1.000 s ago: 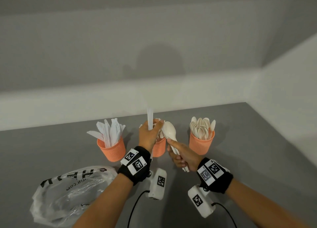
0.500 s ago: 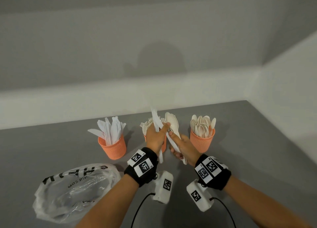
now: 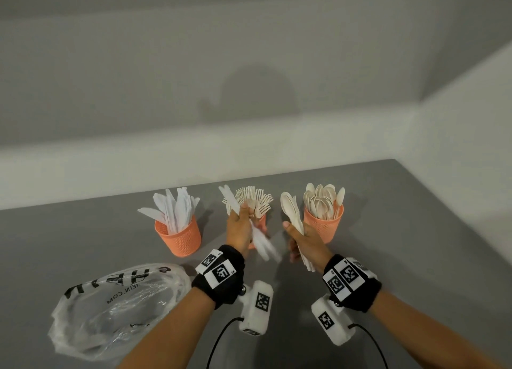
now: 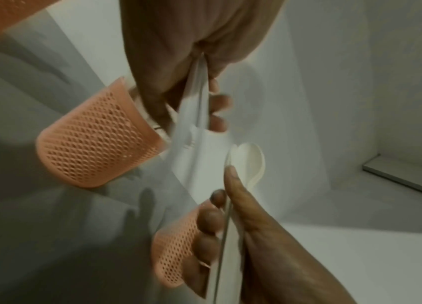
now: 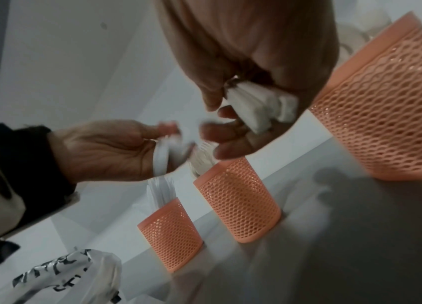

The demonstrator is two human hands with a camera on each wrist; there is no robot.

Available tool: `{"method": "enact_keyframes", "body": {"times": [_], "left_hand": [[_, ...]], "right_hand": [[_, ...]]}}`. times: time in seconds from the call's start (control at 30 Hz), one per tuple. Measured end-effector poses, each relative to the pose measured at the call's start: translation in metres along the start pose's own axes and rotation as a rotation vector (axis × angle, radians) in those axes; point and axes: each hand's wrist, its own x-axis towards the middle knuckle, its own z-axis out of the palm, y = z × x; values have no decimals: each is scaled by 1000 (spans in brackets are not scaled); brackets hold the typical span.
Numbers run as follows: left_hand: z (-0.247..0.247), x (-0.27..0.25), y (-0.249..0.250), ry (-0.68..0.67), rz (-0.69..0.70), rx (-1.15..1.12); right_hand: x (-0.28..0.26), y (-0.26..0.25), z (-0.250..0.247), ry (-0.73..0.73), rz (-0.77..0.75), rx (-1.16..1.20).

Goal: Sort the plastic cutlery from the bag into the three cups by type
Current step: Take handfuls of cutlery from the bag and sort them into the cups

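White plastic knives (image 3: 259, 239) are fanning loosely in our left hand (image 3: 240, 230) – our right hand (image 3: 306, 242) is clamping spoons (image 3: 291, 213) beside the spoon cup (image 3: 322, 227); one could be slipping free.

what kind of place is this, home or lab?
Probably a data-recording setup, not a lived-in room: a bare grey table set into a corner of blank white walls, and tagged wristbands with small cameras on both arms. Only cups, cutlery and a bag are out.
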Motion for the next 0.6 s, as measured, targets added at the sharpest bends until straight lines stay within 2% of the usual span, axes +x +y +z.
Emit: {"method": "enact_keyframes", "body": {"times": [0.07,0.17,0.23,0.3,0.37,0.43,0.53,0.6], "left_hand": [[-11,5,-5,13,11,67],[-30,8,2,55,107,218],[-43,11,24,152,172,256],[-57,15,53,290,212,180],[-72,18,84,381,284,45],[-88,21,110,467,371,4],[-109,26,133,546,462,-44],[-117,31,130,579,486,-39]], "right_hand": [[1,2,-4,-31,17,-25],[5,-1,-3,-98,88,46],[12,-7,2,-154,155,141],[18,-15,11,-242,203,242],[23,-23,23,-327,223,314],[26,-32,37,-385,232,351],[28,-44,57,-445,276,368],[26,-46,64,-463,275,375]]}}
